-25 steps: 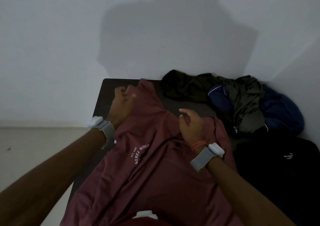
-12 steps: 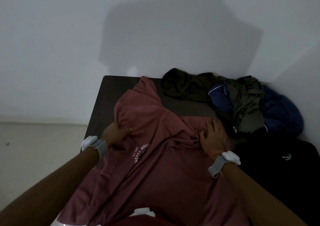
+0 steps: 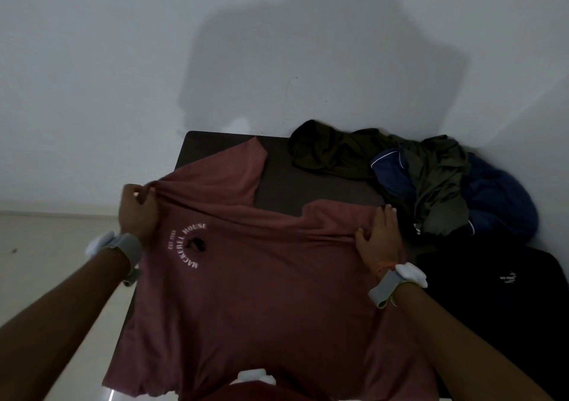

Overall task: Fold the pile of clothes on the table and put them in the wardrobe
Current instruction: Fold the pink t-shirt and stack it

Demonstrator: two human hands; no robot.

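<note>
A maroon T-shirt [image 3: 261,293] with a white curved "MACKEREL HOUSE" print lies spread front-up over the dark table [image 3: 308,191]. My left hand [image 3: 137,213] grips the shirt's left shoulder, bunching the cloth and pulling it out past the table's left edge. My right hand [image 3: 380,237] lies on the right shoulder, fingers straight and the thumb tucked against a fold. One sleeve points toward the wall. A pile of dark clothes [image 3: 431,182], olive and navy, sits at the back right.
A black garment [image 3: 498,296] with a small white print lies flat at the right of the table. White walls close off the back and right. Pale floor [image 3: 55,246] lies to the left of the table.
Both hands moved apart to the shirt's shoulders and stretched it flat; the print, creased before, now reads whole. The left hand went from under the cloth to gripping the shoulder.
</note>
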